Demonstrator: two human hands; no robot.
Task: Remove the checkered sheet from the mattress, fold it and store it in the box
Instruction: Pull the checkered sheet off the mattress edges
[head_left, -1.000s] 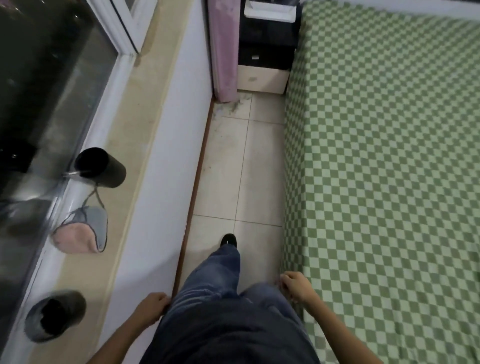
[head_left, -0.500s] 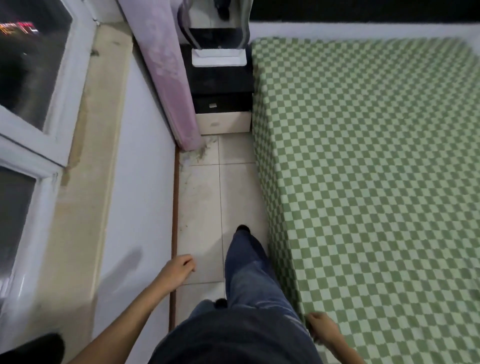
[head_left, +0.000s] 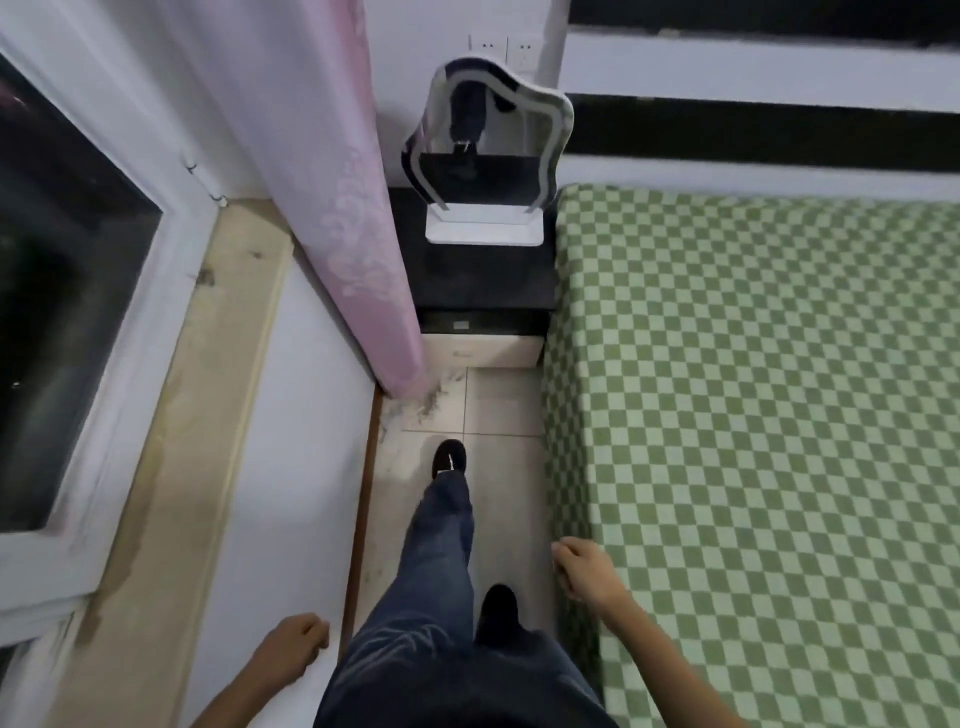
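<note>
We count one checkered sheet (head_left: 753, 415), green and pale, spread flat to the right of the right-hand fingers and draped down the side facing them. We count two hands. The right hand (head_left: 584, 569) hangs at the sheet's draped edge with its fingers loosely curled and gripping nothing; we cannot tell whether they touch the cloth. The left hand (head_left: 291, 644) hangs beside the white wall, its fingers also loosely curled and empty.

Ahead of both sets of fingers we count:
- one black nightstand (head_left: 483, 280)
- one wavy-framed mirror (head_left: 488, 150) standing on it
- one pink curtain (head_left: 353, 208)
- two wall sockets (head_left: 496, 49)

Between the hands we count two black shoes (head_left: 449, 460).

Compared with half a second earlier, the right hand lies further forward along the sheet's edge. The left hand lies further back. The nightstand and mirror fill more of the view.
</note>
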